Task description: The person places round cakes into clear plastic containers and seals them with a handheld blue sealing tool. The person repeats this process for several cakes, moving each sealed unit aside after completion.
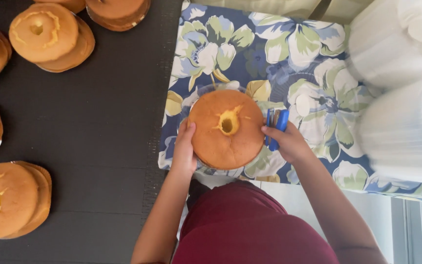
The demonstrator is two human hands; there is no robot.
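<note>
Tabletop split two ways: dark woven mat (98, 122) over the left half, blue floral cloth with cream and green blossoms (313, 73) over the right. Two stacks of white translucent plastic lids or containers (396, 44), blurred, at the right edge, one above the other in the picture. Maroon garment (250, 225) at the bottom centre, between both forearms.

Seven round golden sponge cakes counted in all, each with a hole in the middle where visible. Six on the dark mat: two cut off by the top edge, one (50, 36) at upper left on a second layer, two cut off by the left edge, one (6, 200) at lower left, also doubled. Seventh, the round golden ring cake in a clear plastic container (226, 129), on the floral cloth just right of the mat's edge, flat, hole facing straight up; no long axis, being round.

Left hand (184, 149) pressed against the cake container's left rim, fingers curled around it, thumb near the top edge. Right hand (289, 142) at the container's right rim, clenched around a small blue stapler (275, 122). One stapler only, long axis running up and down in the picture, its far end pointing away from the body, lying just beside the cake's right edge, touching or nearly touching the clear rim; cannot tell which.
</note>
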